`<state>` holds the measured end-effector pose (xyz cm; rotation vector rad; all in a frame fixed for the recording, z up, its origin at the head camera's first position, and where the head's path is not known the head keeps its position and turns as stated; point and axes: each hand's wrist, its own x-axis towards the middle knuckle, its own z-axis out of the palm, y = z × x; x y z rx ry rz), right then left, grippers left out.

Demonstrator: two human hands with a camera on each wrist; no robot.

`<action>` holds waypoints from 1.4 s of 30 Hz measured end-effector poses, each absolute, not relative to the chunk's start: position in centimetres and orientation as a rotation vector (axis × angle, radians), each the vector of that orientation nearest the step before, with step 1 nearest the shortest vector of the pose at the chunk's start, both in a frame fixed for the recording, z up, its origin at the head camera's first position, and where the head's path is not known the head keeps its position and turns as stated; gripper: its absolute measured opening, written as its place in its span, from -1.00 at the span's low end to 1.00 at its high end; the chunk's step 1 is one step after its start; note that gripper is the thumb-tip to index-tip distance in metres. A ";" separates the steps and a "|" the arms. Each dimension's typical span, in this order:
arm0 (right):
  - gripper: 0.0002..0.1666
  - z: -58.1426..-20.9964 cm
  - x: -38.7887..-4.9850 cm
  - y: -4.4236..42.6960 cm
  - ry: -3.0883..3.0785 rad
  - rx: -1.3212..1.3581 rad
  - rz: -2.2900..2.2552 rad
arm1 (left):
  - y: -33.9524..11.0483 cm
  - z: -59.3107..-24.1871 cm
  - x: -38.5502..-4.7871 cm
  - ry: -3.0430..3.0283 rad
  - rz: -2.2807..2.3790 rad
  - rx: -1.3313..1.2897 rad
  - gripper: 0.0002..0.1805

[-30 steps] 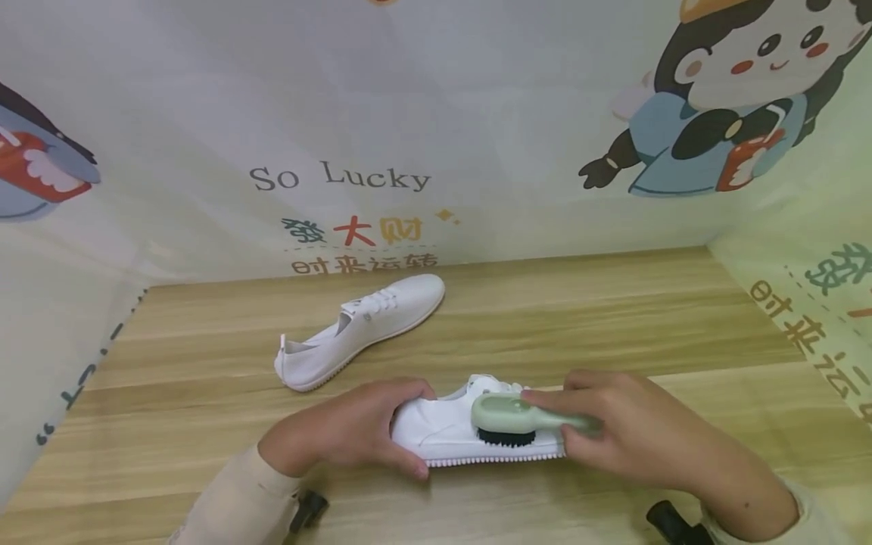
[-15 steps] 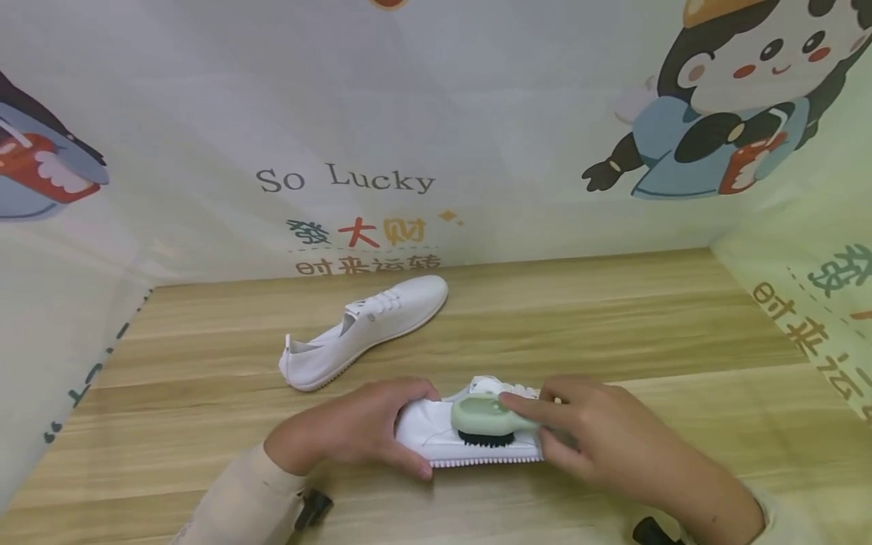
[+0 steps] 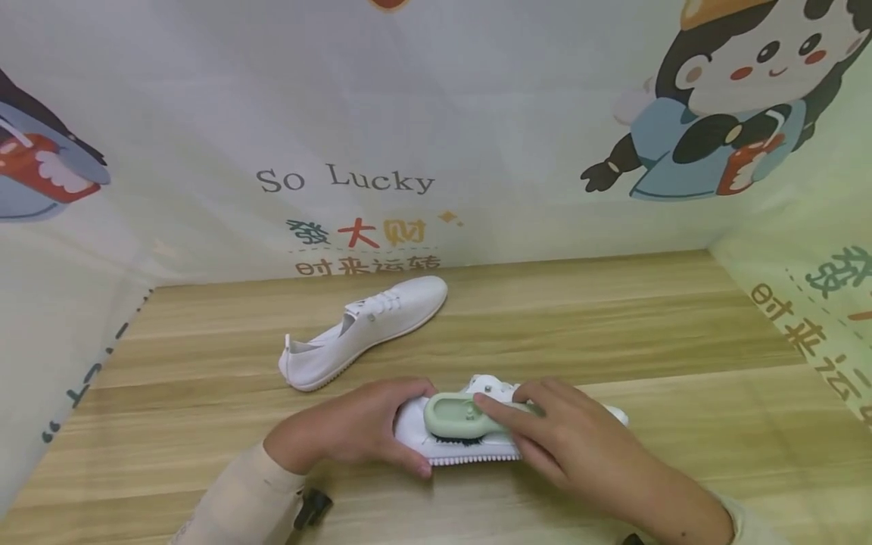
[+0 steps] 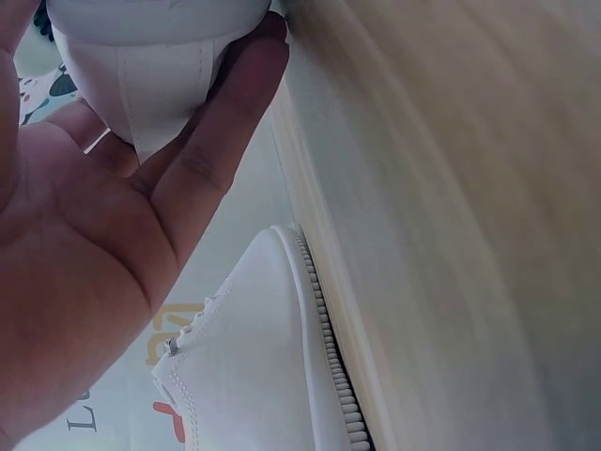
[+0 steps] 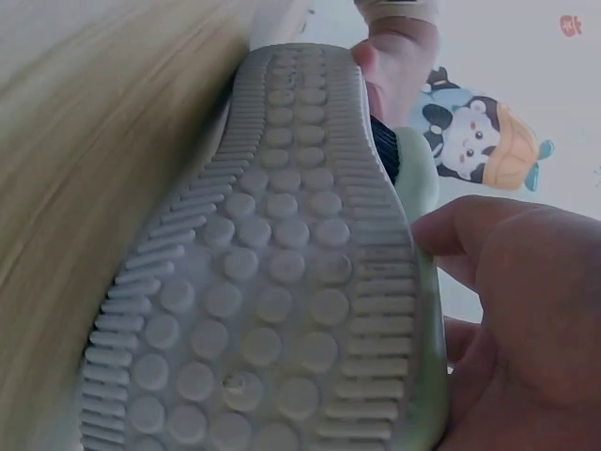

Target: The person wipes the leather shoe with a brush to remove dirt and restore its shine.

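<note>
A white lace-up shoe [image 3: 487,452] is tipped on its side near the front of the table, its studded sole [image 5: 272,235] filling much of the right wrist view. My left hand [image 3: 350,428] grips the heel end, thumb and fingers on either side of it. In my right hand [image 3: 572,435] is a pale green shoe brush [image 3: 453,415], held by the handle with the index finger stretched along its back. The brush's black bristles [image 3: 458,440] touch the shoe's side close to the heel. Behind the left hand, the matching white shoe [image 3: 368,329] stands upright.
The wood-grain table [image 3: 613,318] is bordered by a pale printed cloth [image 3: 511,151] at the back and both sides. A small black object [image 3: 313,509] shows beside the left sleeve [image 3: 245,496].
The right hand has moved the brush leftward along the shoe's side, from its middle toward the heel. The left hand keeps its hold, and the other shoe stays in place.
</note>
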<state>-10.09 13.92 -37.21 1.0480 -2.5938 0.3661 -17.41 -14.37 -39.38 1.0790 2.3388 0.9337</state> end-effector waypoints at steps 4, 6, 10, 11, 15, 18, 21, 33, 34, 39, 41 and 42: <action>-0.37 -36.5 -10.2 14.4 -2.685 0.992 0.392 | -14.5 -39.3 -17.5 2.356 0.937 1.078 -0.31; -0.40 -36.1 -10.3 14.8 -2.732 0.980 0.406 | -14.4 -39.3 -17.5 2.355 0.937 1.078 -0.31; -0.42 -35.4 -10.3 15.7 -2.807 0.964 0.429 | -14.4 -39.5 -17.5 2.348 0.930 1.074 -0.33; -0.43 -35.2 -10.3 15.8 -2.823 0.948 0.431 | -14.4 -39.5 -17.5 2.349 0.929 1.071 -0.34; -0.46 -34.6 -10.2 16.5 -2.876 0.867 0.437 | -14.4 -39.5 -17.4 2.349 0.936 1.070 -0.35; -0.47 -34.2 -10.1 17.0 -2.922 0.829 0.462 | -14.3 -39.5 -17.4 2.344 0.932 1.072 -0.35; -0.47 -33.9 -10.1 17.4 -2.965 0.806 0.485 | -14.3 -39.6 -17.4 2.350 0.922 1.068 -0.34; -0.48 -33.8 -10.1 17.7 -2.921 0.829 0.494 | -14.3 -39.5 -17.5 2.362 0.902 1.068 -0.33; -0.47 -33.9 -10.1 17.7 -2.899 0.838 0.491 | -14.3 -39.5 -17.4 2.366 0.901 1.069 -0.33; -0.46 -34.7 -10.1 16.9 -2.814 0.878 0.486 | -14.3 -39.4 -17.5 2.373 0.896 1.090 -0.35; -0.46 -35.1 -10.1 16.5 -2.803 0.889 0.483 | -14.3 -39.4 -17.5 2.370 0.895 1.095 -0.36; -0.46 -35.2 -10.1 16.3 -2.799 0.892 0.476 | -14.4 -39.4 -17.4 2.369 0.895 1.095 -0.36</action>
